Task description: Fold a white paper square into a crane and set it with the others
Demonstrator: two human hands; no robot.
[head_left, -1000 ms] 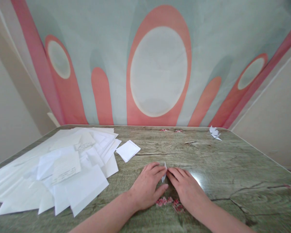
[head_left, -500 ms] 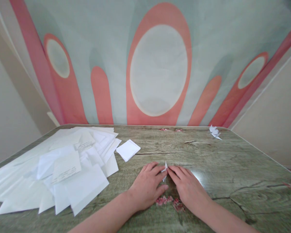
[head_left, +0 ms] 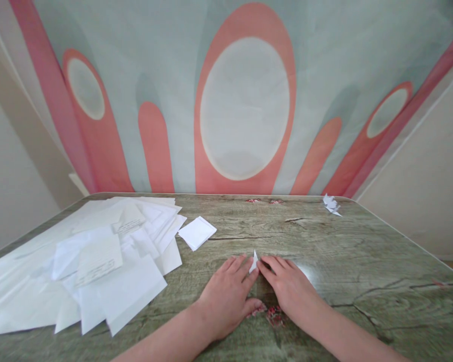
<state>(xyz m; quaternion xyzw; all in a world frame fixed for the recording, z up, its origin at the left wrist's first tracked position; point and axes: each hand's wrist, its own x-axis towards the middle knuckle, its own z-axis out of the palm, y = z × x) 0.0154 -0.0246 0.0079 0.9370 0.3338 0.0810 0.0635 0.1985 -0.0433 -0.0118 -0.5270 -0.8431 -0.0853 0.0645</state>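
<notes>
1 folded wht. paper [head_left: 254,263] sits btwn. L hand [head_left: 227,295] & R hand [head_left: 287,284].

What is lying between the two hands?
The head view shows a small white paper between the left hand and right hand, and, nearer the wearer, pink flowers printed on the tabletop.

Folded paper [head_left: 254,262]: was small, white and narrow, and tapered to a sharp tip.
Tip: pointed toward the far edge of the table [head_left: 249,221].
Lower part: was partly hidden.
Position: lay well apart from both far corners.
</notes>
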